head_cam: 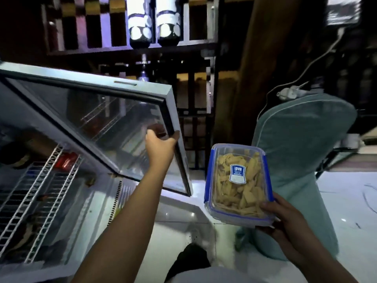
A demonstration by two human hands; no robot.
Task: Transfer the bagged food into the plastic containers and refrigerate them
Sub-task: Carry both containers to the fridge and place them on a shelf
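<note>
Right hand [285, 217] grips the lidded container [237, 182] by its near end: stiff, light; left hand [161, 145] grips the fridge door [102, 111] edge.

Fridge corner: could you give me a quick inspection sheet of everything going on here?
Surface: pale glossy floor; no worktop in view.
Job's things: lidded plastic container of pale yellow food strips, blue clips, held outside the fridge; glass fridge door open; wire shelves hold dark items, too blurred to name.
Clutter: teal padded chair beside the container.
Hands: left hand grips the door's edge; right hand holds the container's near end.
Cables: white cable runs down to a plug above the chair.
Surroundings: dim room; dark rack with bottles behind.
</note>
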